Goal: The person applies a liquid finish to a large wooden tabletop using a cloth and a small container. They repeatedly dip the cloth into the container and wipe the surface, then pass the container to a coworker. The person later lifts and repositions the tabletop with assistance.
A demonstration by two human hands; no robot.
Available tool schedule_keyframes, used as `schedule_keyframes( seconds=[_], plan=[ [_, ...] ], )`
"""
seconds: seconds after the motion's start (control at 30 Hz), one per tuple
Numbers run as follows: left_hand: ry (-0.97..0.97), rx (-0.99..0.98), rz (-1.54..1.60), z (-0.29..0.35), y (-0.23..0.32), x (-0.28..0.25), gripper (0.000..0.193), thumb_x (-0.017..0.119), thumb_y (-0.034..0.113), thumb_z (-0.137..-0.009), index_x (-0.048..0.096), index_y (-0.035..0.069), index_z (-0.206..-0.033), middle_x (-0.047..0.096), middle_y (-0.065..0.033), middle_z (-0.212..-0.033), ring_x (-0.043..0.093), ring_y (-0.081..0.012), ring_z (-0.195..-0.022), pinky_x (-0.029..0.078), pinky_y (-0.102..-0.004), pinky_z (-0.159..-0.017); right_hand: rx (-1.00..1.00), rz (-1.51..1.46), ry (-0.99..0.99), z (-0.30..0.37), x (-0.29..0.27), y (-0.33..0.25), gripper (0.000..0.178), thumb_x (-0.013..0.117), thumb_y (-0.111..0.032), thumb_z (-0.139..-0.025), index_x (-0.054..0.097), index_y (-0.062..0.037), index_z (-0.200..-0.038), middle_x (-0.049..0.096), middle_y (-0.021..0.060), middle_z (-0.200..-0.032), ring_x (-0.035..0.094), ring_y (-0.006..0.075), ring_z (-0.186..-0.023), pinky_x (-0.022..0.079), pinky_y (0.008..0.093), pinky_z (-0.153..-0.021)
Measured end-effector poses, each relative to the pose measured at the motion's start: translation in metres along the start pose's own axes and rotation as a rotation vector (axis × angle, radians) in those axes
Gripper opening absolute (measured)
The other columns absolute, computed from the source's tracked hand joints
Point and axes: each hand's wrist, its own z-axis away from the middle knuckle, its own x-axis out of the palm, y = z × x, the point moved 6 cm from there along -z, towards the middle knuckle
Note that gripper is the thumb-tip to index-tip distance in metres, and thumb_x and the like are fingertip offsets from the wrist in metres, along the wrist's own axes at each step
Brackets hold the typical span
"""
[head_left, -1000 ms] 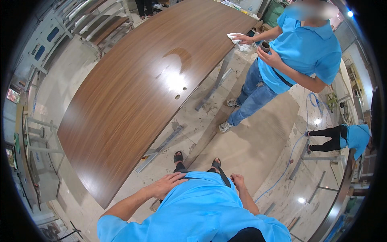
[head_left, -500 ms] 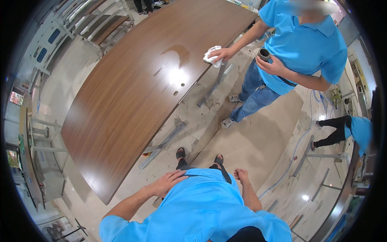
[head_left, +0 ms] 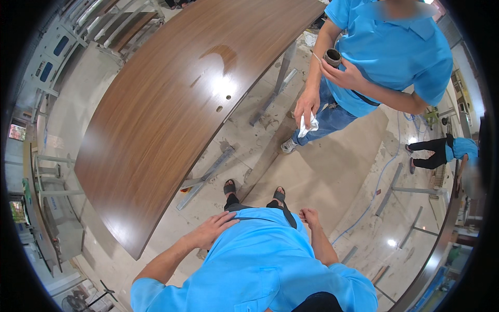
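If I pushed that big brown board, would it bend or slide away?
The brown board looks stiff, as it seems to reach past its metal supports without drooping. It's probably heavy and hard to shift, being so long and wide. Its top might feel slippery, because it shines brightly.

1 unclear line of lettering on a pale panel

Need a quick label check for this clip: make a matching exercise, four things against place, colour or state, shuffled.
1. left hand of the camera wearer
2. cloth
3. board
4. jar

A. brown, with two small holes
B. dark, open-topped
C. at the wearer's waist
D. white, crumpled

Pairs: 1-C, 2-D, 3-A, 4-B
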Motion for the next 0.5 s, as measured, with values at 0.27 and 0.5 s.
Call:
schedule_keyframes(
  seconds=[0.27, 0.5],
  plan=[
    [0.0, 0.016, 0.014, 0.007, -0.004, -0.003, 0.099, 0.081, 0.03, -0.083, 0.028, 0.018, -0.165, 0.023, -0.0191, -0.171, 0.024, -0.0434, -0.156, 0.027, -0.0546, -0.125, -0.04, -0.006, -0.024, 0.013, 0.011, -0.008, 0.027, 0.067, -0.031, -0.102, 0.073, -0.0056, -0.098, 0.072, 0.0043, -0.084, 0.067, 0.0125, -0.069, 0.053, 0.027, -0.057],
    [-0.004, 0.03, 0.008, 0.009, -0.007, -0.006, 0.098, 0.08, 0.03, -0.083, 0.028, 0.019, -0.165, 0.023, -0.0185, -0.171, 0.025, -0.0434, -0.156, 0.028, -0.0553, -0.125, -0.014, 0.022, 0.024, 0.016, 0.01, -0.002, 0.028, 0.068, -0.033, -0.102, 0.074, -0.006, -0.097, 0.073, 0.0045, -0.084, 0.067, 0.0123, -0.069, 0.053, 0.0271, -0.056]
  ],
)
